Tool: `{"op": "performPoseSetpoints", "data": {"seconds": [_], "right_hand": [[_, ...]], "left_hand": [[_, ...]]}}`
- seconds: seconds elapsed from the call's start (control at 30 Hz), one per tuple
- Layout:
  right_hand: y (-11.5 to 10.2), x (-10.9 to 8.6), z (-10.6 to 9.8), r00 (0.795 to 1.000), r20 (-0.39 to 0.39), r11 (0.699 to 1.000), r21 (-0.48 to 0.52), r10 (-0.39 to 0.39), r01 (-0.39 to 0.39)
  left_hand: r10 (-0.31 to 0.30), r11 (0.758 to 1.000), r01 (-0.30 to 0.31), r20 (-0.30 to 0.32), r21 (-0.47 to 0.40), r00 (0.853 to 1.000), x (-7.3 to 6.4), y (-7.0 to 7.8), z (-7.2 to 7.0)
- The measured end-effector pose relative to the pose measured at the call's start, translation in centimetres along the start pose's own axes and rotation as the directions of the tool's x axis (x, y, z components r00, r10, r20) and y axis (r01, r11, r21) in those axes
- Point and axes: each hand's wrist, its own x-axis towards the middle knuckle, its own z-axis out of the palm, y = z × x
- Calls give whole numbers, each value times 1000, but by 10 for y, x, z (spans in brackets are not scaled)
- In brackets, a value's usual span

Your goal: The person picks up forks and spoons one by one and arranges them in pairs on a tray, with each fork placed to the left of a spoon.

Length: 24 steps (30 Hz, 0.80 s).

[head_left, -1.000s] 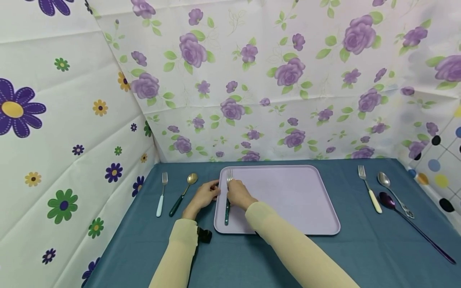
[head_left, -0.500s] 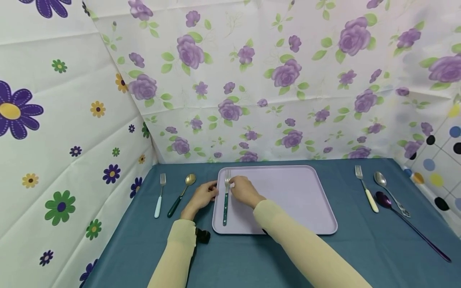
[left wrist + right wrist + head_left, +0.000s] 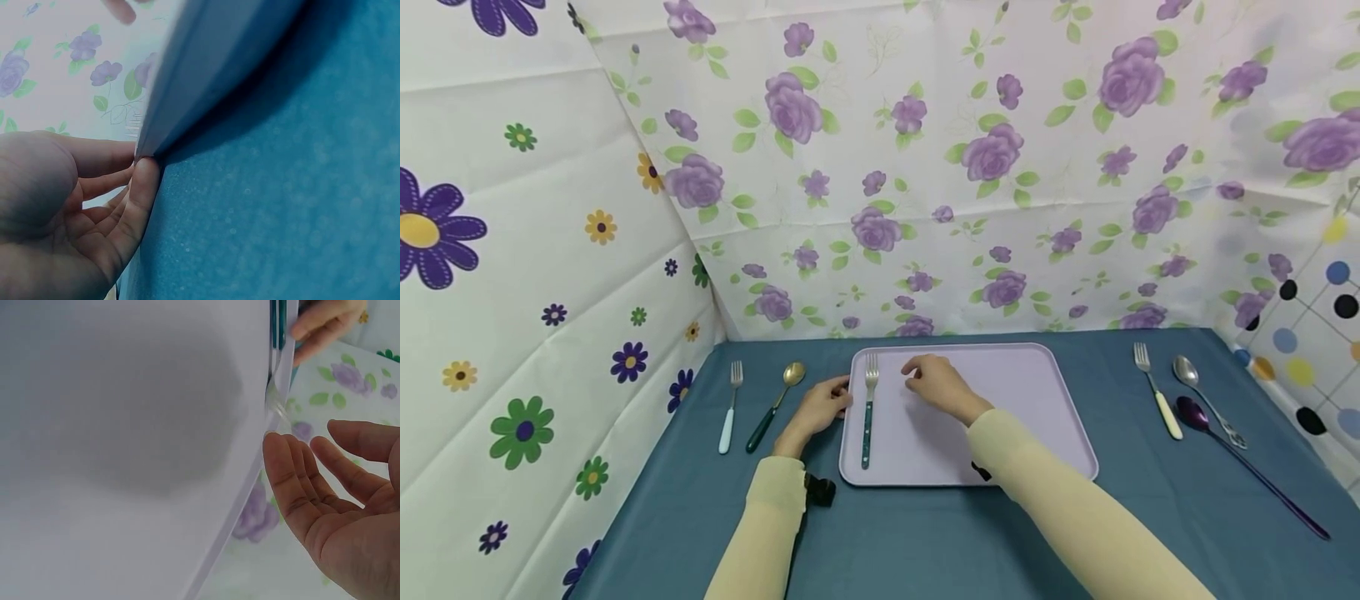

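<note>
A pale lilac tray (image 3: 1000, 392) lies on the blue tablecloth. My left hand (image 3: 822, 408) is at its left edge; in the left wrist view the thumb and curled fingers pinch the tray's rim (image 3: 164, 112). On the tray's left side a fork (image 3: 867, 421) with a green handle lies lengthwise, tines toward the back. Over the tray, right of that fork, hovers my right hand (image 3: 946, 388). Its fingers are loosely bent and hold nothing, as the right wrist view also shows. Left of the left hand lies a gold spoon (image 3: 764, 427) with a dark green handle.
A fork with a pale blue handle (image 3: 727, 429) lies at the far left. On the right are a cream-handled fork (image 3: 1166, 413), a silver spoon (image 3: 1186, 370) and a long purple spoon (image 3: 1247, 467). Flowered cloth walls (image 3: 850, 175) stand behind and left.
My right hand has let go of the green-handled fork, leaving it on the tray, and has moved away to the right. The left hand stays at the tray's edge.
</note>
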Motion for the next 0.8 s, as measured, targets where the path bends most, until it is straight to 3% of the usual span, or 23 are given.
{"op": "performPoseSetpoints", "data": {"seconds": [0.3, 0.8], "right_hand": [[19, -9, -29, 1000, 12, 1000, 1, -3, 3], [51, -31, -70, 999, -39, 1000, -20, 3, -4]], "left_hand": [[-13, 1000, 13, -1, 7, 1000, 0, 1, -1], [-15, 1000, 15, -5, 3, 1000, 0, 1, 1]]}}
